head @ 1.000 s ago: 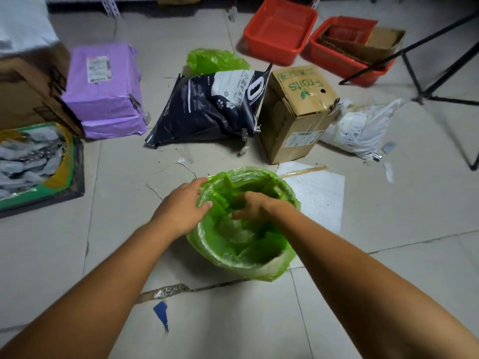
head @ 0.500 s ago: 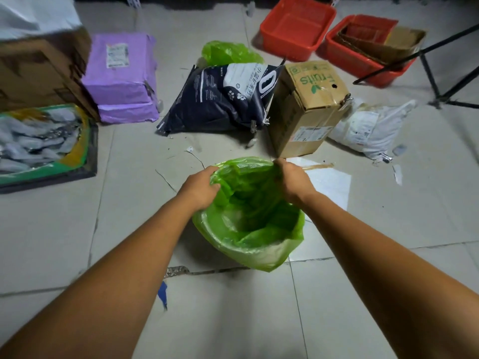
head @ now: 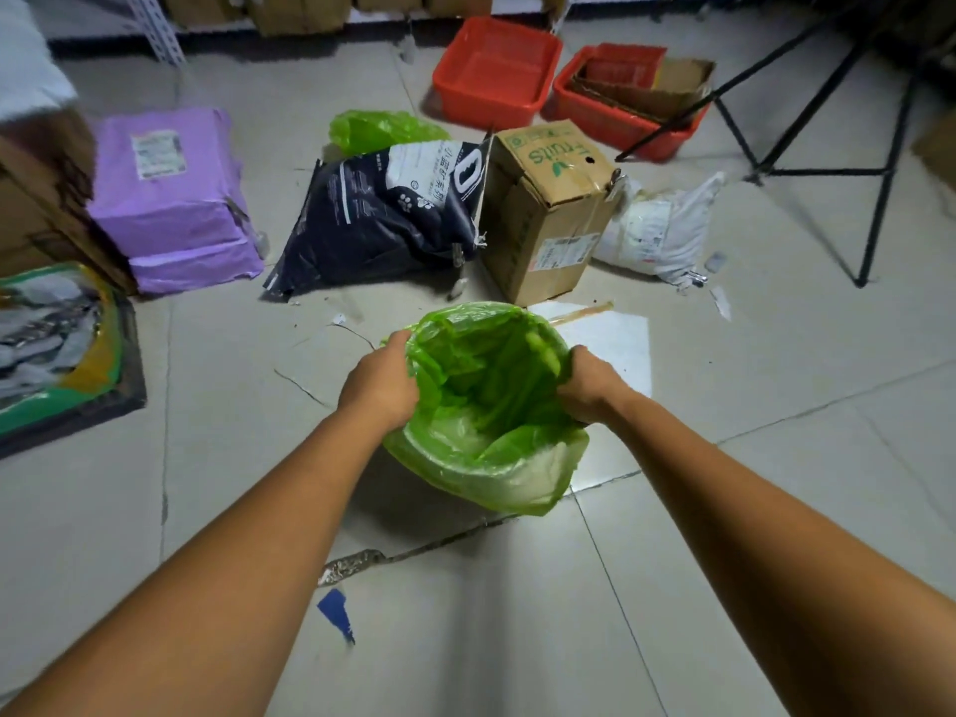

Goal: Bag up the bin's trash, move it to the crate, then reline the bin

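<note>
A small bin stands on the tiled floor, wrapped in a translucent green liner bag [head: 481, 447] whose edge is folded over the rim. My left hand [head: 380, 382] grips the liner at the rim's left side. My right hand [head: 584, 388] grips it at the right side, fingers curled into the plastic. The liner's inside is crumpled and loose. A tied green bag [head: 380, 129] lies on the floor behind a dark sack. Two red crates stand at the back: one with nothing visible inside [head: 496, 69] and one with cardboard in it [head: 610, 121].
A dark printed sack [head: 383, 214], a cardboard fruit box [head: 551, 209] and a white parcel [head: 657, 230] lie just beyond the bin. Purple parcels [head: 170, 199] sit at the left, a green-edged box [head: 57, 344] further left. A black stand's legs [head: 874, 173] cross the right.
My right hand came out of the bin's inside and moved to the right rim. My left hand stayed on the left rim. The liner's mouth is spread wider.
</note>
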